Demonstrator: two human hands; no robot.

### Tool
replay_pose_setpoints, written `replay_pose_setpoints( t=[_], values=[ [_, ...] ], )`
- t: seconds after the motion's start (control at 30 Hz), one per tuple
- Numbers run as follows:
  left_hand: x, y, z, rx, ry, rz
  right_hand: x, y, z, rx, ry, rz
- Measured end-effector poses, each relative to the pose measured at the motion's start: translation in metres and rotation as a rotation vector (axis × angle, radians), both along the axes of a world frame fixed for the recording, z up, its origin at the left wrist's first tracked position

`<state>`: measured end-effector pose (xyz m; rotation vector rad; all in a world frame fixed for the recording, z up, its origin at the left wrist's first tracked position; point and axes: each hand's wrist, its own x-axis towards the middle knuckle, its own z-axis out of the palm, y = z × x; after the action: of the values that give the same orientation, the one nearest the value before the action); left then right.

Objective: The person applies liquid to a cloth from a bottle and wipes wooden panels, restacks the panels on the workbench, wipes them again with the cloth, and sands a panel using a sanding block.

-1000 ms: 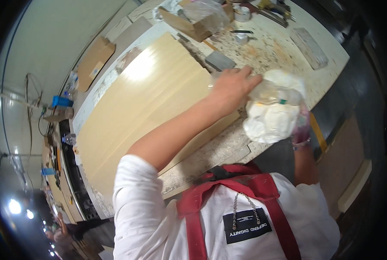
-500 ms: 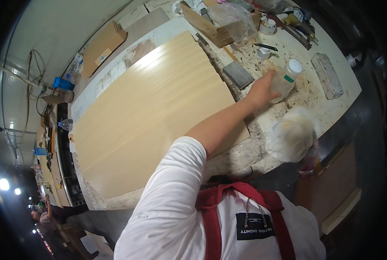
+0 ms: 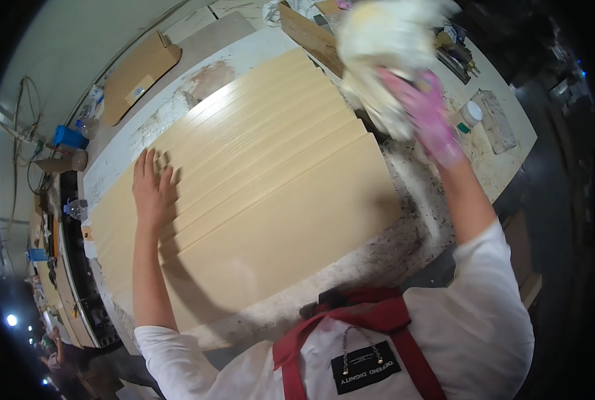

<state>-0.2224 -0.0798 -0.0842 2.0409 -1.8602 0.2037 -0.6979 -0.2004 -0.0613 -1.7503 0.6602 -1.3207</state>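
Pale wood-coloured sheets [image 3: 291, 207] lie overlapped like steps across the bench, their top catching the light. My bare left hand [image 3: 153, 193] is at their left side with fingers spread, holding nothing; its shadow falls beside it, and I cannot tell whether it touches them. In a pink glove, my right hand [image 3: 431, 113] grips a bulky white cloth [image 3: 387, 43] over the far right of the bench. The cloth is blurred by motion. A bottle with a white lid [image 3: 471, 113] and a green band is next to my right wrist, partly hidden by it.
Behind the bottle lies a stained grey block [image 3: 496, 123]. Tools [image 3: 459, 57] are at the far right. A cardboard piece [image 3: 141, 77] leans at the far left, near a blue container [image 3: 71, 137] and plastic bottles. Another person [image 3: 56, 350] is in the distance, lower left.
My left hand has let go of the bottle and swung left over the sheets. My right hand has carried the white cloth from the near right up to the far right. The view has shifted.
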Motion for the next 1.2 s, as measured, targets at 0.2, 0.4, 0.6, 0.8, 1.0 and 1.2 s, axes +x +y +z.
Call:
replay_pose_setpoints(
  t=[0.2,0.4,0.6,0.8,1.0,1.2],
  values=[
    [0.001,0.004,-0.014,0.191,-0.019,0.189,0.105,-0.090,-0.035,-0.523,0.868,-0.069],
    [0.007,0.003,-0.017,0.168,0.021,0.185,0.053,-0.147,-0.022,-0.263,1.011,-0.246],
    [0.008,0.006,-0.018,0.169,0.046,0.186,0.105,-0.107,-0.033,-0.600,0.935,-0.068],
    [0.007,0.002,-0.016,0.152,0.038,0.190,0.043,-0.162,0.002,-0.057,1.067,-0.326],
    [0.014,-0.009,-0.034,0.037,0.104,0.059,0.091,-0.098,-0.020,-0.502,1.014,0.026],
    [0.014,0.011,-0.019,0.037,0.136,0.091,0.081,-0.119,-0.036,-0.356,0.903,-0.153]
  ],
)
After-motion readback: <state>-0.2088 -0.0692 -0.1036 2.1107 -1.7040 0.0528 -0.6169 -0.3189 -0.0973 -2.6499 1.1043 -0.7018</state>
